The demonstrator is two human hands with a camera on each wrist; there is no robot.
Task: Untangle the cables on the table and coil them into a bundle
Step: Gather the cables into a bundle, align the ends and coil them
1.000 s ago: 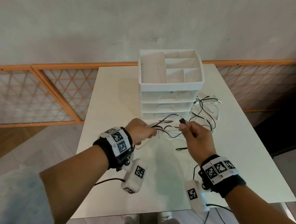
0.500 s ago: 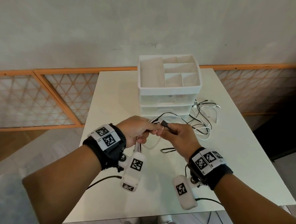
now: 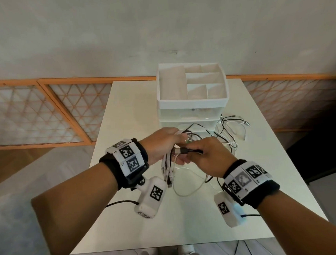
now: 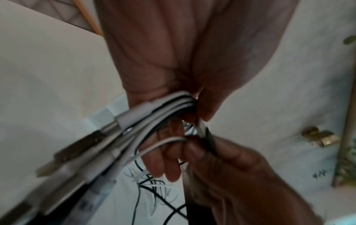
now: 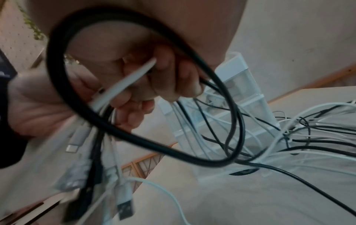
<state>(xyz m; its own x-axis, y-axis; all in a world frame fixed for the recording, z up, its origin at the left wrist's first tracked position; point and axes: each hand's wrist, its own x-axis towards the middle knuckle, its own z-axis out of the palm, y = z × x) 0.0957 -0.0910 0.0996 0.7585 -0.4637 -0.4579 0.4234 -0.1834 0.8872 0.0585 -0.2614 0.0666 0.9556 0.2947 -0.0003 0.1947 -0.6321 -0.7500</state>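
Note:
My left hand (image 3: 164, 144) grips a bunch of white and black cable ends (image 3: 167, 171) whose plugs hang down below the fist; the left wrist view shows the same cable ends (image 4: 119, 129) fanned out of the palm. My right hand (image 3: 204, 156) pinches a black USB plug (image 3: 183, 150) and holds it against the left fingers. In the right wrist view a black cable loop (image 5: 134, 94) curls under that hand. A tangle of black and white cables (image 3: 228, 133) lies on the white table (image 3: 185, 222), right of the hands, with strands running to both hands.
A white drawer organiser (image 3: 192, 92) with an open compartment tray on top stands at the back middle of the table, right behind the hands. An orange lattice railing (image 3: 48, 112) runs behind the table. The table's front edge lies near my forearms.
My right hand has brought the black plug leftward to meet the left hand. The left hand has dropped slightly, with the cable ends now hanging below it.

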